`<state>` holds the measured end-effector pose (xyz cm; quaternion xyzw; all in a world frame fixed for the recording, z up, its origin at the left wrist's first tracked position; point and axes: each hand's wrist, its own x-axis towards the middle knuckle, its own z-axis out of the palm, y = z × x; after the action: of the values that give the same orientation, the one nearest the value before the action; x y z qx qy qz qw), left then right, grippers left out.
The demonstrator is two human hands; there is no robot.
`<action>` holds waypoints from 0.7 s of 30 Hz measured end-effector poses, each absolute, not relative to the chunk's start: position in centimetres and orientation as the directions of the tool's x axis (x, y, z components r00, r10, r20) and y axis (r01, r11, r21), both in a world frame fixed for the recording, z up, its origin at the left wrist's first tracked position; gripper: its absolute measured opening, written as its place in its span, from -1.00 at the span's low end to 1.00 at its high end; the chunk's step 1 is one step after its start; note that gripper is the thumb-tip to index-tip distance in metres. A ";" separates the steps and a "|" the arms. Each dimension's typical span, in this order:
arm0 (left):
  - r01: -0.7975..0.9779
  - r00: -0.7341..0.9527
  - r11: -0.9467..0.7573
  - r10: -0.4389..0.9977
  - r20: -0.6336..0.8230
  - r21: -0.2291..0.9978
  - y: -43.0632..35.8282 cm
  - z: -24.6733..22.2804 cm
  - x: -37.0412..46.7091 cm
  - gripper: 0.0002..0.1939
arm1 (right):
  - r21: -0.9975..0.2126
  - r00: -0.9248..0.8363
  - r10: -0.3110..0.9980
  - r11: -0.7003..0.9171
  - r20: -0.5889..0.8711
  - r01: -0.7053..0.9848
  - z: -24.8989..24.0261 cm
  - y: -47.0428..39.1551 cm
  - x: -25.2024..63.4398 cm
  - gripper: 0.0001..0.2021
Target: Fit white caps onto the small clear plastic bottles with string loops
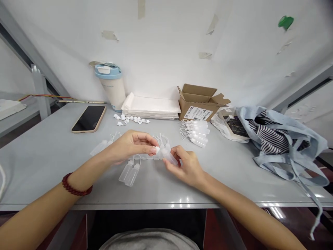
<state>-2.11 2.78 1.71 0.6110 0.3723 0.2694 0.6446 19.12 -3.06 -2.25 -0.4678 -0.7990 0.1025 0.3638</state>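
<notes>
My left hand point(131, 146) pinches a small white cap point(157, 149) between thumb and fingertips. Facing it, my right hand point(187, 165) grips a small translucent squeeze bottle point(170, 158), tilted with its neck close to the cap. Whether cap and bottle touch, I cannot tell. Just below my left hand lie two more squeeze bottles point(132, 175) with loop-like strings at their necks. Others lie at the left point(100, 148) and behind my hands, partly hidden. To the right, several bottles point(199, 133) with strings lie in a pile. Loose white caps point(135, 119) are scattered farther back.
A phone point(89, 119) lies at the left, near a lidded cup point(113, 88). Along the wall are a stack of white padded envelopes point(153, 106) and an open cardboard box point(199, 106). A plastic bag point(225, 128) and a blue cloth bag point(281, 139) occupy the grey table's point(229, 187) right side.
</notes>
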 end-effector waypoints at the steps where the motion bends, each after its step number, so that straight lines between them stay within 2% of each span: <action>1: 0.107 0.560 0.114 0.814 -0.155 0.988 2.6 1.6 -1.9 -0.82 | -0.473 -0.307 0.812 0.550 0.497 0.688 -2.4 -3.0 19.2 -0.82; 6: 0.108 0.508 0.119 0.847 -0.158 0.987 2.5 0.9 -1.3 -0.78 | -0.351 -0.349 0.768 0.580 0.537 0.735 -2.8 -2.9 19.3 -0.82; 12: 0.132 0.524 0.065 0.842 -0.126 0.989 2.1 0.8 -1.0 -0.74 | -0.228 -0.404 0.728 0.599 0.554 0.768 -2.9 -2.8 19.3 -0.82; 21: 0.170 0.505 -0.001 0.859 -0.086 0.986 2.0 0.8 -0.8 -0.73 | 0.102 -0.503 0.542 0.605 0.673 0.790 -3.0 -2.4 19.6 -0.82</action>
<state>-0.79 1.97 0.81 0.6427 0.4000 0.2957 0.5827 19.61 -2.44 -2.95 -0.3952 -0.8427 -0.2033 0.3039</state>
